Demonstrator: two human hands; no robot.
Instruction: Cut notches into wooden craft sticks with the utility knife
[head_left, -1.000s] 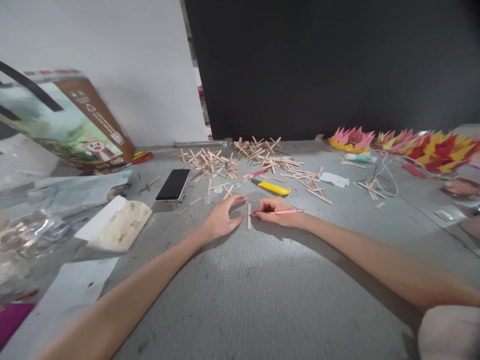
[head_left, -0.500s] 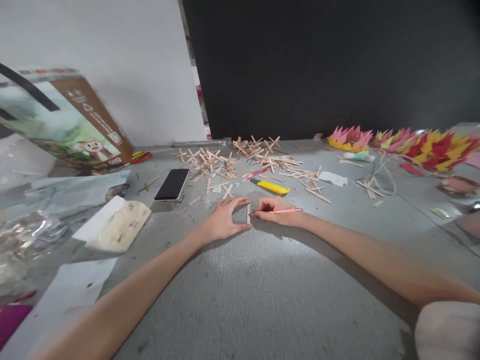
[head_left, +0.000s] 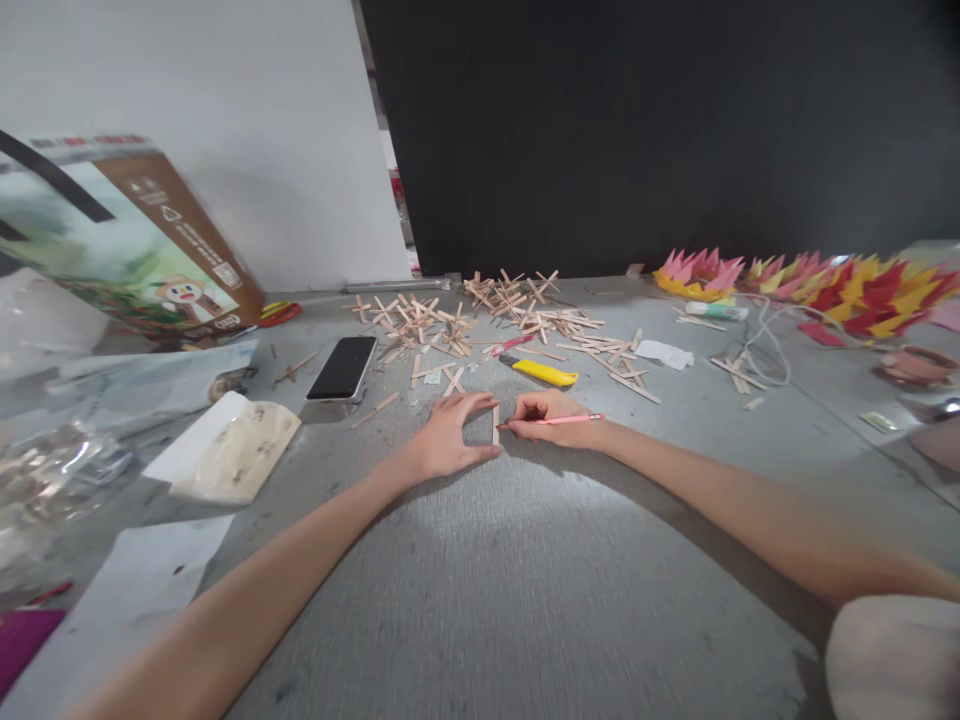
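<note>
A short wooden craft stick (head_left: 496, 425) lies upright in the view on the grey table, its two ends held between the thumb and fingers of my left hand (head_left: 448, 437). My right hand (head_left: 551, 420) grips a pink pencil (head_left: 568, 419), whose tip meets the right side of the stick near its middle. Just beyond my hands lies a yellow utility knife (head_left: 541, 373). Farther back, a heap of wooden sticks (head_left: 427, 325) is spread out, many of them joined into crosses.
A black phone (head_left: 343, 368) lies left of the sticks. Nearer sits a packet of tissues (head_left: 240, 455), with a printed carton (head_left: 157, 250) behind. Paper flowers (head_left: 877, 295), a glue stick (head_left: 716, 311) and a white cable (head_left: 772, 340) occupy the right. A black panel (head_left: 660, 130) stands at the back.
Both hands keep nearly the same pose, with the pencil tip still at the stick. The whole view has shifted very slightly.
</note>
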